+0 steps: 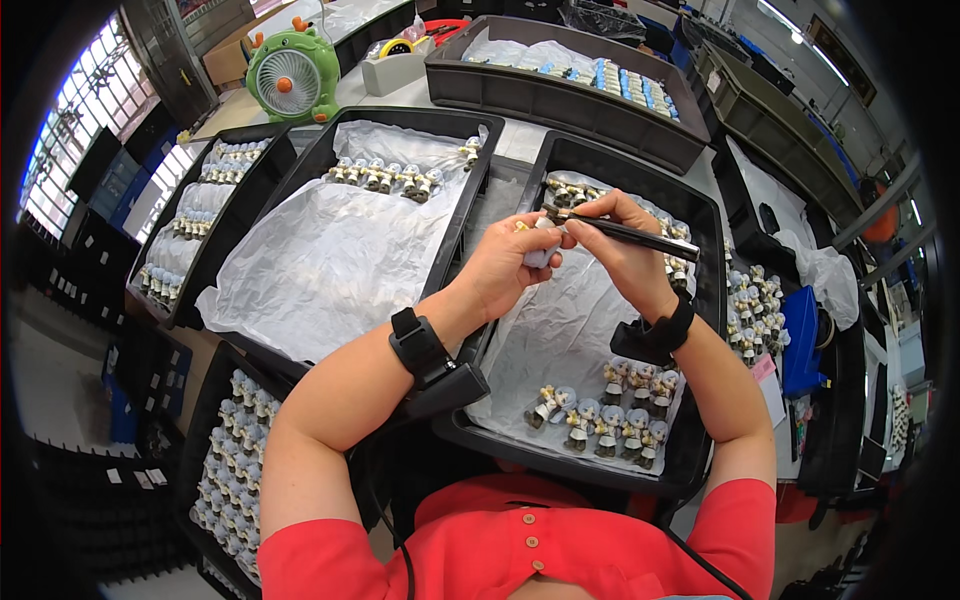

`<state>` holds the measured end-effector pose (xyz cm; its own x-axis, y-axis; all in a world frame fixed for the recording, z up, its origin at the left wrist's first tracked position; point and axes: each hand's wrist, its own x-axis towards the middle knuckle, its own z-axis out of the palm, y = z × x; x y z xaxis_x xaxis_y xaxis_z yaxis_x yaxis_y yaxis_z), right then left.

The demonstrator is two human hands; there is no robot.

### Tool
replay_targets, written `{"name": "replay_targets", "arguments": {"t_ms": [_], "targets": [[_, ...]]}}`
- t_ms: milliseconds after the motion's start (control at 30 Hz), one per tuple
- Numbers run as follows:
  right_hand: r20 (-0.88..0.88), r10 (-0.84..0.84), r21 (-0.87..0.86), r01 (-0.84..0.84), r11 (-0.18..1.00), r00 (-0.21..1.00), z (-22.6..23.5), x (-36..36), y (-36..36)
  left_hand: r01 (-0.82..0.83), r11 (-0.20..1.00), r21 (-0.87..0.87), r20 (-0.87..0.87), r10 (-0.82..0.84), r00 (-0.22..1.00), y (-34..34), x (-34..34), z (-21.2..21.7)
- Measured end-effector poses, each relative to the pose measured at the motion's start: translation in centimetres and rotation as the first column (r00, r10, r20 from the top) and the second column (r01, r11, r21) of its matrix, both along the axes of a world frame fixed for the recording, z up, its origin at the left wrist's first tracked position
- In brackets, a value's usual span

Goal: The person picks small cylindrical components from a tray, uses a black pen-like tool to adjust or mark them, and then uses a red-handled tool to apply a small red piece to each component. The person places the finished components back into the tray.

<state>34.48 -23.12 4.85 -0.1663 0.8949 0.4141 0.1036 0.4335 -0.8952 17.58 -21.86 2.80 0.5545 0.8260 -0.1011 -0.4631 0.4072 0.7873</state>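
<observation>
My left hand (492, 265) pinches a small figurine (540, 257) with pale blue-grey hair, held above the black tray (640, 174) on the right. Between the fingertips of my right hand (632, 258) is a black pen-like tool (645, 238), its tip end at the figurine. Fingers hide most of the figurine and the tool's tip, so I cannot tell what kind of tip it has. Below, finished-looking figurines (608, 431) of the same kind lie in rows on white paper at the tray's near end. More figurines line its far end, partly behind my hands.
Left of this tray stands another paper-lined tray (350, 262) with a row of figurines (385, 177). Further trays of figurines flank it at left and lower left. Behind are a green fan (293, 75) and a grey crate (560, 105). A blue bin (802, 340) stands at right.
</observation>
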Motion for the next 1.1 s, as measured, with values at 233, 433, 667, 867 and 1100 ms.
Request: {"name": "replay_targets", "arguments": {"t_ms": [233, 433, 667, 867, 1100], "targets": [[-0.009, 0.024, 0.01, -0.024, 1.0, 1.0, -0.1, 0.1, 0.1, -0.006, 1.0, -0.016, -0.004, 0.006, 1.0, -0.1, 0.0, 0.2], [-0.017, 0.007, 0.0, -0.007, 1.0, 1.0, 0.2, 0.5, 0.1, 0.001, 1.0, -0.018, 0.004, -0.001, 1.0, 0.0, 0.0, 0.1], [-0.156, -0.044, -0.031, 0.039, 0.999, 0.987, 0.3, 1.2, 0.0, -0.037, 0.998, 0.044, -0.055, 0.04, 0.998, -0.2, 0.1, 0.5], [-0.189, -0.002, -0.071, -0.011, 0.997, 0.982, 0.3, 1.9, 0.7, -0.009, 0.997, 0.073, -0.022, 0.01, 1.0, 0.1, -0.1, 0.3], [-0.184, -0.005, -0.131, -0.02, 0.991, 0.983, 0.4, 2.4, 0.8, 0.018, 1.0, 0.014, 0.02, -0.018, 1.0, 0.1, -0.2, 0.8]]}}
